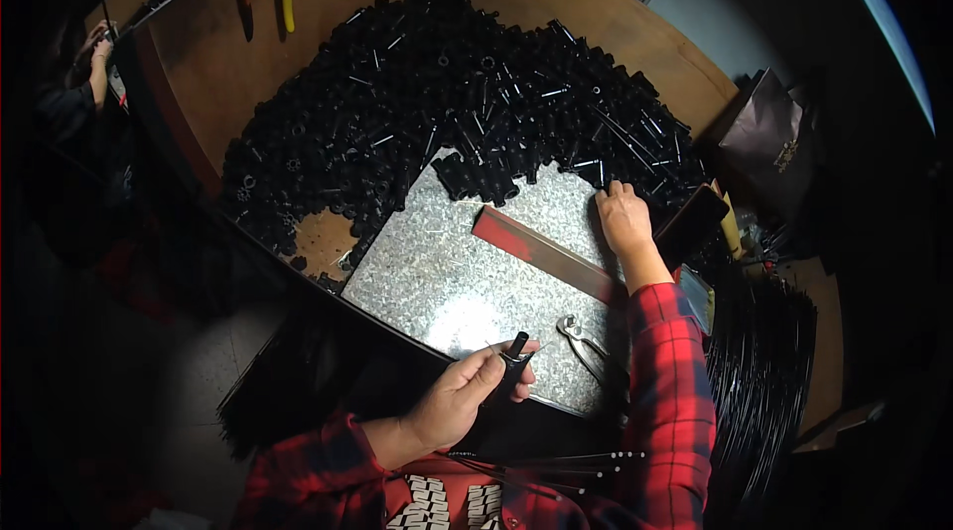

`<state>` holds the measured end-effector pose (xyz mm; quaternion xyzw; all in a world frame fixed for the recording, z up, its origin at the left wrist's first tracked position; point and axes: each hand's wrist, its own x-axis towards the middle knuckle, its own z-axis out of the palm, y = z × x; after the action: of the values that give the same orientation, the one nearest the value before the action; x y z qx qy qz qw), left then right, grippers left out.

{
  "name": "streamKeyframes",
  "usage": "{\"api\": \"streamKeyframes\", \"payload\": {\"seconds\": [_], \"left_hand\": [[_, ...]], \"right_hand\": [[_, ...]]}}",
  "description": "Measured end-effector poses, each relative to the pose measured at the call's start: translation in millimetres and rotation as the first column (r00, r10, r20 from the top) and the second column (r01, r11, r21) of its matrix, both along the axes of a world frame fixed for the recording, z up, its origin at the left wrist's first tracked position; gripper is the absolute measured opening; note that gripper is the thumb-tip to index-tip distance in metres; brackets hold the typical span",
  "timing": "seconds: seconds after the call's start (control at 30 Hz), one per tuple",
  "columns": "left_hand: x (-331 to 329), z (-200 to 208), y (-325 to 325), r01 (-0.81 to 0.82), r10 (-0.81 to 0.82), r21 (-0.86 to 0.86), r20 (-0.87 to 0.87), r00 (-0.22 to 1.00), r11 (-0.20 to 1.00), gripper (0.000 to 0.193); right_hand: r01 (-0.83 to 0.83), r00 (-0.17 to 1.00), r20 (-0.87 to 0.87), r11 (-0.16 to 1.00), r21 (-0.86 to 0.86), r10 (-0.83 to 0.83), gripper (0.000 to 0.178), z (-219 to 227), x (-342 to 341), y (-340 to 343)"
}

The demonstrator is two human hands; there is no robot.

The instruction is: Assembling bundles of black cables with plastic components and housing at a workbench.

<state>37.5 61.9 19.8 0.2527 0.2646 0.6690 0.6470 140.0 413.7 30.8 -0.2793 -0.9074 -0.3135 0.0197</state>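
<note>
1. The left hand is gripping a short black tube piece at the near edge of the metal plate, fingers curled tight around it, its long axis pointing up and slightly right.
2. The right hand is reaching far and right, fingertips pressed together into the edge of the heap of black parts; whether they are pinching one I cannot tell.
3. The heap is lying just beyond the right fingers, making that hand nearer to it.
4. Pliers are resting on the plate between the hands.
</note>
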Motion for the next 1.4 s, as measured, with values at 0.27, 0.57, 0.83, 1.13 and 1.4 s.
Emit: {"api": "streamKeyframes", "payload": {"seconds": [0.27,0.57,0.83,1.13,1.4], "left_hand": [[6.8,0.4,-0.7,-0.053,0.053,0.004,-0.046,0.998,0.999,0.045],[16.7,4.1,0.1,-0.062,0.067,0.043,-0.134,0.989,0.997,0.043],[31.8,6.6,-5.2,-0.097,0.103,0.049,-0.168,0.980,0.994,0.038],[32.6,10.9,-10.7,-0.185,0.214,0.117,-0.345,0.914,0.976,0.038],[32.1,15.1,-12.8,-0.239,0.285,0.157,-0.450,0.846,0.958,0.038]], "right_hand": [[-0.353,0.650,-0.715,0.731,-0.583,-0.257,0.007,27.8,-22.8,-71.4],[-0.756,0.583,-0.345,-0.335,-0.563,-0.736,0.024,76.2,18.4,-185.5],[-0.674,0.641,-0.451,-0.173,-0.718,-0.621,0.029,93.3,30.1,-217.8],[-0.565,0.732,-0.545,0.082,-0.821,-0.407,0.035,106.7,28.0,-238.8],[-0.452,0.872,-0.489,0.342,-0.824,-0.027,0.032,128.3,16.1,-243.3]]}}
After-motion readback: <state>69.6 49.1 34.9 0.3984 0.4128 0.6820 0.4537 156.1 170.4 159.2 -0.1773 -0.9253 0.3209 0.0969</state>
